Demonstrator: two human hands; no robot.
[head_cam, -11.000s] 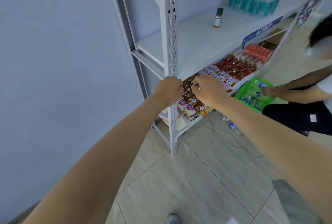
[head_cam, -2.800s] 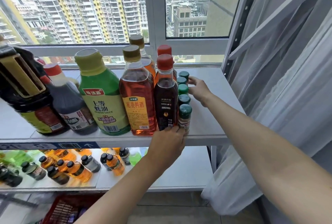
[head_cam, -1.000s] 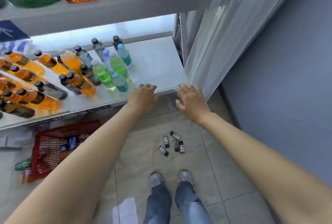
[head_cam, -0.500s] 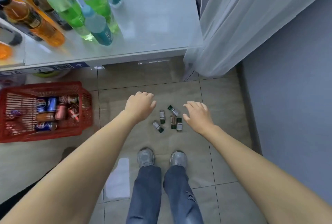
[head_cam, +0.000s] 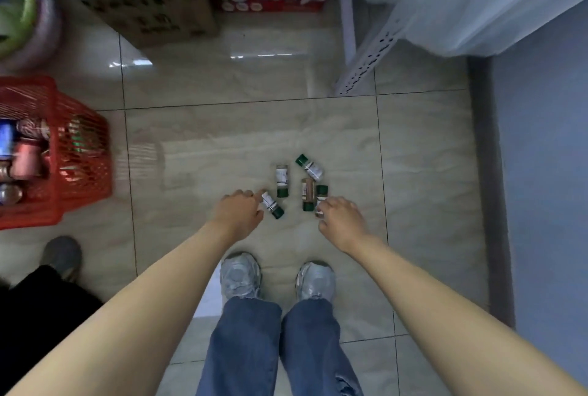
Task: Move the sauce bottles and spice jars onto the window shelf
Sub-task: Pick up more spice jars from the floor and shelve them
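**Both hands down at the spice jars on the floor**

The tiled floor carries a red basket of cans, well left of the jars. Five green-capped spice jars lie in a cluster just ahead of the shoes. The left hand touches the nearest left jar, fingers loosely curled. The right hand reaches the rightmost jar; its grip cannot be told.

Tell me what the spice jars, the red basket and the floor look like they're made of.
Spice jars: clear glass or hard plastic, can't tell which; contents show through; dark green caps look plastic, labels paper. Red basket: moulded plastic, going by its uniform colour and open lattice walls. Floor: glossy beige tile, ceramic or stone-look, with grout lines and light reflections.
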